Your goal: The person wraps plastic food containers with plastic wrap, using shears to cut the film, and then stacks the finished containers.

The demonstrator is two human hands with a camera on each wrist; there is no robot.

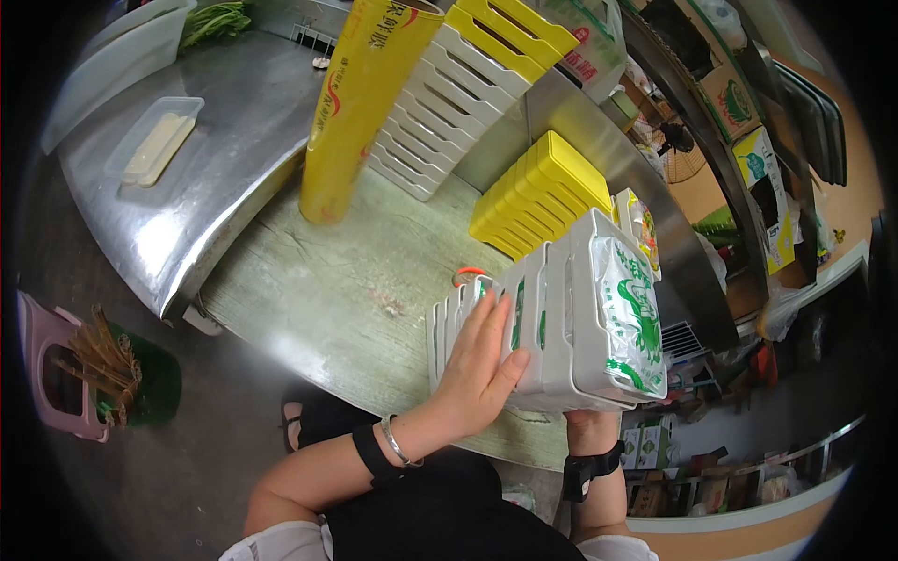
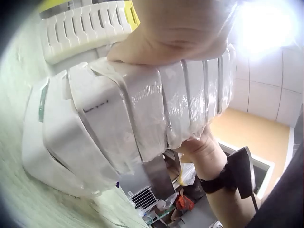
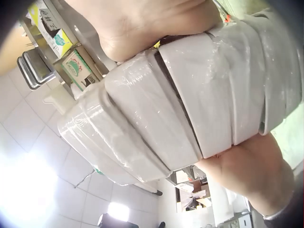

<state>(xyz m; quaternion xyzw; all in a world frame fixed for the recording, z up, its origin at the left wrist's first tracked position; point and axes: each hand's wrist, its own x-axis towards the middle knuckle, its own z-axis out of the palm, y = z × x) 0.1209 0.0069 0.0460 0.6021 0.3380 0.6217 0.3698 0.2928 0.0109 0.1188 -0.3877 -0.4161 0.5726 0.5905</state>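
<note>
Both hands hold a tilted stack of white plastic trays (image 1: 558, 313), the lower end close to the tabletop. A white bag with green print (image 1: 634, 313) sits in the tray at the raised end. My left hand (image 1: 482, 369) lies across the slotted side, thumb apart from the fingers. My right hand (image 1: 592, 428) holds the stack from the other side, its fingers largely hidden in the head view. From the right wrist, that hand (image 3: 152, 23) shows against the glossy, film-like wrapping on the trays. An orange loop (image 1: 468, 274) pokes out behind the stack.
On the pale green table (image 1: 309, 280) stand a yellow cling film roll (image 1: 341, 122), a tall stack of white and yellow trays (image 1: 440, 103) and a yellow tray stack (image 1: 543, 192). A steel counter (image 1: 215, 84) adjoins at left, bearing a clear tub (image 1: 159, 140). Floor bins (image 1: 145, 374) stand below.
</note>
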